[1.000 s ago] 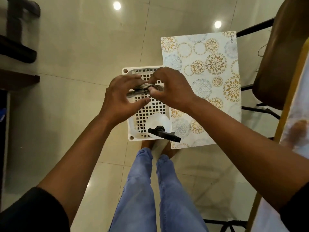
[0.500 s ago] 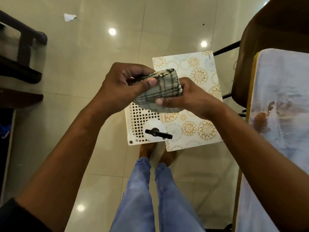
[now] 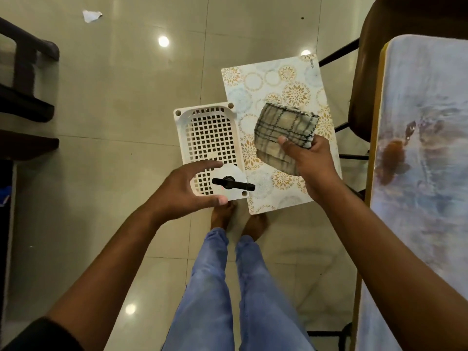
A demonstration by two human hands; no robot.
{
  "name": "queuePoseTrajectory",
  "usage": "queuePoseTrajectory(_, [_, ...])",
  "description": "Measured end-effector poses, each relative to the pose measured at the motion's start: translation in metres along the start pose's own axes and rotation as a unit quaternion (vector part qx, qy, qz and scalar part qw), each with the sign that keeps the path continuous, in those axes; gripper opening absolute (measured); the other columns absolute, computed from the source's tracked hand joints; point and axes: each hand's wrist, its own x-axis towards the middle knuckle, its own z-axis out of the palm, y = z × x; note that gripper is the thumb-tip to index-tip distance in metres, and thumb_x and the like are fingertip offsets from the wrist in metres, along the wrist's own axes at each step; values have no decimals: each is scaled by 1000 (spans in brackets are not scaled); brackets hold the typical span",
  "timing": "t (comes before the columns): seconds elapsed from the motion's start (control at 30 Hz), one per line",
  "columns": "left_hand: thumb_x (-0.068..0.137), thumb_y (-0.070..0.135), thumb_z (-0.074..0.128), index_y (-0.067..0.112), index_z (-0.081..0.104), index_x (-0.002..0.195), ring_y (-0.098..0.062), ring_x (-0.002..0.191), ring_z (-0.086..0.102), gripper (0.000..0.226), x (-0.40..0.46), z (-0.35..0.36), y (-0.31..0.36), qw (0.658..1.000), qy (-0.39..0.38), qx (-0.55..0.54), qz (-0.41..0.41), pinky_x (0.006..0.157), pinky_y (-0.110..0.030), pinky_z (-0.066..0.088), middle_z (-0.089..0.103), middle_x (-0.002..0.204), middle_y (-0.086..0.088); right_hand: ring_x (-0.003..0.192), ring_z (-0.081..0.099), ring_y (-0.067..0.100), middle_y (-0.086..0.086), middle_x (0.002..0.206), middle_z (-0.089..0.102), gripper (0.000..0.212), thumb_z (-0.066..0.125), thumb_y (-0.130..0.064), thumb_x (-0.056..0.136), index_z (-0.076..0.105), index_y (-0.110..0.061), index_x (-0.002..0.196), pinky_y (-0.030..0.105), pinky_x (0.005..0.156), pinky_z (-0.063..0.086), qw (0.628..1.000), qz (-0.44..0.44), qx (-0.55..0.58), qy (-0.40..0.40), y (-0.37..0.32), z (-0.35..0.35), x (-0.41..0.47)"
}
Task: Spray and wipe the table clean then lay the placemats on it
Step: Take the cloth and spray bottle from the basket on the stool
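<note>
My right hand [image 3: 310, 163] grips a folded checked cloth [image 3: 281, 134] above the floor. My left hand [image 3: 188, 188] is spread, thumb and fingers apart, just left of a white spray bottle [image 3: 234, 184] with a black trigger head, and holds nothing. The bottle stands in a white perforated basket [image 3: 181, 138] on the floor. A patterned placemat [image 3: 276, 84] with gold and blue circles lies on the floor beside the basket. The table [image 3: 425, 148] runs along the right edge, its pale top carrying a brown stain [image 3: 391, 158].
A dark chair [image 3: 364, 79] stands at the table's far end. Dark furniture [image 3: 22, 79] sits at the far left. A scrap of white paper [image 3: 91, 15] lies on the tiled floor. My legs in blue jeans and bare feet are below the basket.
My left hand has let go of the cloth and dropped beside the spray bottle. My right hand alone now holds the folded cloth, shifted to the right.
</note>
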Motion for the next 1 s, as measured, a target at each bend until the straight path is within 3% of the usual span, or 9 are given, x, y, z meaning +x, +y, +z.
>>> queuePoseTrajectory(0.07, [76,37,96,46,64,138,22,123,48,70,3,13,-6,999,13,41,17,99,-3,36,58,138,29,84,77,15,-5,85,79,15,61,0,99,68,-4,112,27,65,61,1000,9,1,9,7,-3,-1])
queuePoseTrajectory(0.2, [83,27,90,42,70,132,-4,132,57,55,11,30,-14,995,72,69,33,110,-26,42,68,137,19,86,78,19,0,88,80,16,61,-1,99,67,-3,113,29,65,61,999,30,25,4,13,-4,-6])
queuePoseTrajectory(0.37, [85,35,86,43,75,122,-9,119,66,39,16,41,-15,992,94,73,39,100,-42,56,75,123,18,87,77,16,-2,90,80,17,67,-7,96,70,-7,113,28,64,61,999,39,12,25,20,-5,-8])
queuePoseTrajectory(0.47, [85,37,86,41,76,122,-9,111,69,38,17,42,-14,990,105,81,56,91,-40,59,76,120,17,92,77,19,0,95,80,12,72,-11,94,73,-13,106,35,75,63,999,36,-6,37,22,-6,-9])
queuePoseTrajectory(0.67, [87,25,88,30,81,121,-8,102,72,35,18,41,-9,981,117,113,106,86,-22,55,80,112,12,96,76,22,5,102,79,12,74,-14,93,74,-15,105,44,86,62,998,37,-10,44,23,-6,-14])
queuePoseTrajectory(0.77, [86,20,88,27,82,118,-4,100,72,33,14,37,-4,983,125,84,103,89,-30,58,80,109,12,96,76,21,3,102,79,12,73,-13,94,73,-16,105,45,88,61,999,32,-7,42,19,-7,-21])
queuePoseTrajectory(0.87, [86,19,88,26,82,116,-6,103,72,32,3,28,10,986,137,24,90,81,-38,61,79,109,12,99,75,21,2,103,79,12,73,-15,94,73,-18,105,48,93,59,999,27,-8,43,11,-9,-29])
queuePoseTrajectory(1.0, [81,18,93,23,84,109,-13,106,74,29,-24,14,49,980,168,-42,96,95,-34,57,81,106,9,97,75,17,-4,96,79,8,74,-15,93,74,-19,100,46,91,60,999,14,-7,48,-13,-9,-50])
